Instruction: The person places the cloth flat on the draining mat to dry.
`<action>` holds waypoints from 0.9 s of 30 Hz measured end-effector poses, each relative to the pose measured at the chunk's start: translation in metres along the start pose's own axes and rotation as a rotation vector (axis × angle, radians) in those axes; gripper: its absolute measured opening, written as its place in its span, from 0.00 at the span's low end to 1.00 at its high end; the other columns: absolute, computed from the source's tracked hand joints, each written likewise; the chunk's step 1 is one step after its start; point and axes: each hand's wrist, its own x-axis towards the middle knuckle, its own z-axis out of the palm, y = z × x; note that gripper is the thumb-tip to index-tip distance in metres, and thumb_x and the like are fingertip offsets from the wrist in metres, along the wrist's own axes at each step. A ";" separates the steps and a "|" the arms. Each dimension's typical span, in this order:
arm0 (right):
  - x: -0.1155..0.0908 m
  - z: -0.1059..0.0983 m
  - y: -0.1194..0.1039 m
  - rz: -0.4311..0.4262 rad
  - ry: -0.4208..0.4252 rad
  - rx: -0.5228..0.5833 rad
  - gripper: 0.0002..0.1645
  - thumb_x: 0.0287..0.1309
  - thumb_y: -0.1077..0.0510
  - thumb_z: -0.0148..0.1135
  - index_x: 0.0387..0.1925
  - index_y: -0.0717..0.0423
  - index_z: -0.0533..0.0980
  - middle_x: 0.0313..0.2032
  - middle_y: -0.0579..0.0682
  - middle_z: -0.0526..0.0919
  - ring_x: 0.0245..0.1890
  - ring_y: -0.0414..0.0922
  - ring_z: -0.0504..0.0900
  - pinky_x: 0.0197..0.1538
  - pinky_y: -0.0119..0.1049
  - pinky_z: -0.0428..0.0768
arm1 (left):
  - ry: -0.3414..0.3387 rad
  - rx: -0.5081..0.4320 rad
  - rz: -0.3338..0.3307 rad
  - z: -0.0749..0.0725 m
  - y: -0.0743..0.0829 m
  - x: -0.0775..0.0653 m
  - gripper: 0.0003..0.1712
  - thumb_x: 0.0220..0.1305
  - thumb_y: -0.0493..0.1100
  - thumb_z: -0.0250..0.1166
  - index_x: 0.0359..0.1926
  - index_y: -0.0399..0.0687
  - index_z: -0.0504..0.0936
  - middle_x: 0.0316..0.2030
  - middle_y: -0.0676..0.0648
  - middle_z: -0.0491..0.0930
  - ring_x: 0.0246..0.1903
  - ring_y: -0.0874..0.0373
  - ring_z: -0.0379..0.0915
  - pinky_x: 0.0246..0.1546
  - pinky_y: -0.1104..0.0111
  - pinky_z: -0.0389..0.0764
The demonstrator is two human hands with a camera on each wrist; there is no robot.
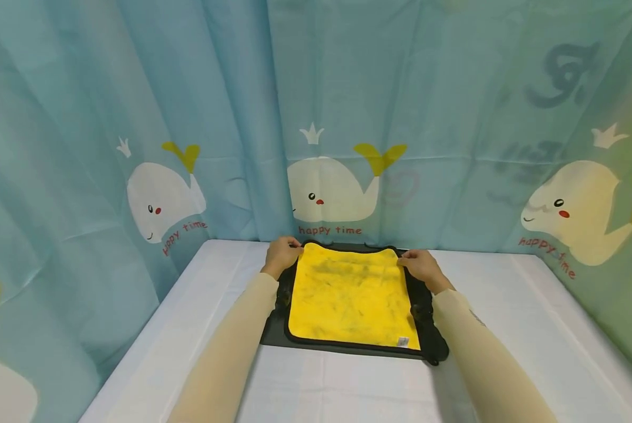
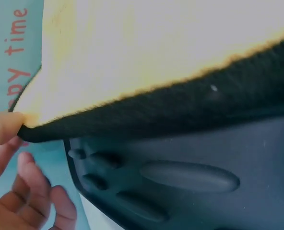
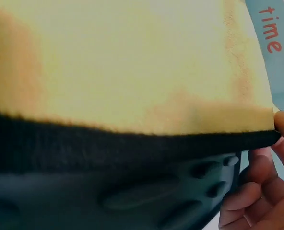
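A yellow cloth (image 1: 353,294) with black edging and dark smudges is spread over a dark board (image 1: 316,346) that has raised oval bumps. My left hand (image 1: 283,255) pinches the cloth's far left corner between thumb and finger. At the far right corner, my right hand (image 1: 422,267) pinches it the same way. In the left wrist view, the cloth edge (image 2: 147,112) is raised above the bumped surface (image 2: 190,177), with the other fingers of the left hand (image 2: 17,187) below the corner. The right wrist view shows the right hand (image 3: 262,187) gripping the opposite corner (image 3: 271,125).
A white-covered table (image 1: 231,270) lies under the dark board. Behind and along both sides hangs a blue curtain (image 1: 443,117) printed with whales. A small white tag (image 1: 403,341) is on the cloth's near right edge.
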 end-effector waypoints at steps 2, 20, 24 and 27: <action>0.000 -0.002 -0.001 0.003 0.005 0.004 0.16 0.75 0.51 0.53 0.47 0.61 0.76 0.39 0.54 0.74 0.39 0.51 0.71 0.44 0.45 0.69 | 0.031 -0.017 -0.012 -0.002 -0.002 0.001 0.09 0.71 0.46 0.66 0.42 0.46 0.87 0.42 0.42 0.85 0.28 0.53 0.73 0.27 0.66 0.72; -0.006 -0.006 0.009 0.012 -0.011 -0.075 0.13 0.72 0.53 0.57 0.40 0.61 0.79 0.31 0.52 0.78 0.34 0.49 0.73 0.40 0.41 0.71 | -0.066 0.078 -0.011 0.002 -0.011 -0.004 0.11 0.71 0.48 0.66 0.42 0.46 0.88 0.45 0.42 0.85 0.30 0.52 0.74 0.31 0.65 0.74; -0.011 -0.008 0.010 -0.015 -0.052 -0.112 0.15 0.72 0.52 0.58 0.34 0.59 0.79 0.29 0.51 0.78 0.28 0.46 0.69 0.36 0.39 0.69 | -0.119 0.113 -0.010 -0.003 -0.015 -0.007 0.11 0.69 0.47 0.68 0.39 0.43 0.87 0.42 0.43 0.85 0.35 0.51 0.77 0.38 0.62 0.78; -0.016 -0.009 0.012 -0.024 -0.098 -0.118 0.17 0.72 0.52 0.57 0.30 0.58 0.78 0.27 0.50 0.77 0.25 0.44 0.66 0.33 0.38 0.68 | -0.179 0.143 -0.018 -0.008 -0.018 -0.011 0.12 0.69 0.48 0.68 0.35 0.44 0.86 0.35 0.45 0.83 0.33 0.52 0.76 0.35 0.64 0.77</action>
